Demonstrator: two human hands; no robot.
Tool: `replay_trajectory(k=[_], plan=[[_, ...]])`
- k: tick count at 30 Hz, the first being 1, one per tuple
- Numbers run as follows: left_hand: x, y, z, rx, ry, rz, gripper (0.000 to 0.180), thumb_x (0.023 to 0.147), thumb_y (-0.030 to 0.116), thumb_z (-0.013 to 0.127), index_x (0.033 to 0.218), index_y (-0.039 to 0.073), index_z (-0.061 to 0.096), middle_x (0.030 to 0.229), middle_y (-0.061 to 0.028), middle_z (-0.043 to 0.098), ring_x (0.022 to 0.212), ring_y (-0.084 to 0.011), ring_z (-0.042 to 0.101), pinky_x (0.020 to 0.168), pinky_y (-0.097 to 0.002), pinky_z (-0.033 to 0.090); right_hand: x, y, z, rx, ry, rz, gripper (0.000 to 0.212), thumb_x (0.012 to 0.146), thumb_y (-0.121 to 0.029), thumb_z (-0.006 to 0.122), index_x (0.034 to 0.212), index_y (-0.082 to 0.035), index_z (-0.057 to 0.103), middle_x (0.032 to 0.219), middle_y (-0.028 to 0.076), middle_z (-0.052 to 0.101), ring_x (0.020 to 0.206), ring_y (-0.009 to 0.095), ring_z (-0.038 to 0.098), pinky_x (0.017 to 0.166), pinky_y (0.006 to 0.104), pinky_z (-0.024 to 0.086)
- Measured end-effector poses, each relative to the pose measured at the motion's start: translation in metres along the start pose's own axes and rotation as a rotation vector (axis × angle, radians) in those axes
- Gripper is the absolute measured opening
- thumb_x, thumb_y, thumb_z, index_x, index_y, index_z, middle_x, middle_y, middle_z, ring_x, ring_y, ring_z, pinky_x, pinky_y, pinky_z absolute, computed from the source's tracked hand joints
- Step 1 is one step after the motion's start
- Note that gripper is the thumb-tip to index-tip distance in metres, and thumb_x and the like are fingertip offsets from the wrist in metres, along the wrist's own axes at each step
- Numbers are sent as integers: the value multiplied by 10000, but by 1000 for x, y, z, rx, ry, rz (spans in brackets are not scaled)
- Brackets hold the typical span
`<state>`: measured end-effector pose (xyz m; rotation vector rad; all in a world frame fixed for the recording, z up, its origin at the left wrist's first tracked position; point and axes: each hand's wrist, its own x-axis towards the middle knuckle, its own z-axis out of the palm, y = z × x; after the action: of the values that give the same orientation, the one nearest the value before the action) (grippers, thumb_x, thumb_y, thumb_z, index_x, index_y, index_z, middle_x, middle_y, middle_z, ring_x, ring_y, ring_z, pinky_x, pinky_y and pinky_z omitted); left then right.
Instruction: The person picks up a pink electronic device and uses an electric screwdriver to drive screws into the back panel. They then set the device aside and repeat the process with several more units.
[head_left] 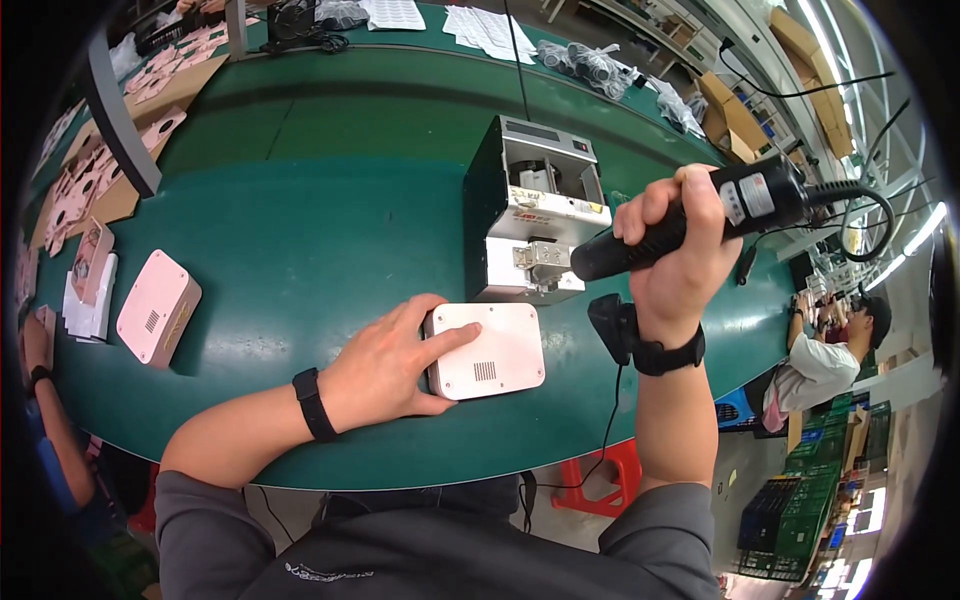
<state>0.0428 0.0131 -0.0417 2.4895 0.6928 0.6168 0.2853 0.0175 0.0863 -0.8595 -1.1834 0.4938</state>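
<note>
My left hand [385, 358] grips the left end of a pale pink plastic box [510, 345] that lies flat on the bench. Its forefinger stretches over the top face, which has corner screw holes and a small slotted grille. Raised at the right, my right hand [685, 250] is wrapped around a black corded electric screwdriver [765, 193]. The driver tilts down to the left, its nose at the front of a grey and black screw feeder [555, 210]. The nose hides its bit; I cannot tell whether a screw is on it.
Another pink box [155, 308] stands at the left, beside a white block with a pink part [93, 265]. Pink panels [75, 190] lie on cardboard farther left. Bagged parts [590, 68] line the far shelf. A cable hangs behind the feeder. Co-workers [825, 355] sit at both sides.
</note>
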Motion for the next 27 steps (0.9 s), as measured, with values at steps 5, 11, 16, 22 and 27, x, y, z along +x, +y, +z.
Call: replay_trajectory(k=[5,11,16,22,27], plan=[[-3,-1,1,7,15,25,820,608,262,870,1350,168,535,1260,-181,458,1112,-355,553,919,-421,509,-2,7,5,-57,6,107,204,965,-264,535,945,-62,532,642,48,507,480,160,475,505,338,423],[-4,-7,3,-31,31,-4,779,622,248,855,1334,178,549,1288,-166,468,1092,-358,571,898,-436,514,-42,-16,6,116,-80,236,245,976,-301,484,999,-57,480,648,41,475,471,156,454,508,333,426],[-1,-8,2,14,31,28,808,620,268,871,1344,168,529,1286,-177,467,1094,-363,573,903,-436,509,-73,-37,6,223,-189,181,278,962,-318,493,1062,-70,420,667,55,479,481,164,467,518,340,441],[-3,-6,5,50,47,56,798,643,303,873,1337,130,520,1237,-199,476,1078,-377,576,915,-447,502,-85,-43,2,200,-206,244,351,927,-303,603,1084,-81,382,710,91,526,548,190,525,577,370,478],[-3,-5,4,7,14,28,786,652,296,866,1337,127,518,1230,-207,482,1054,-389,590,890,-451,516,-91,-33,7,115,-174,156,321,944,-367,495,1046,-73,413,655,47,478,455,157,460,491,324,430]])
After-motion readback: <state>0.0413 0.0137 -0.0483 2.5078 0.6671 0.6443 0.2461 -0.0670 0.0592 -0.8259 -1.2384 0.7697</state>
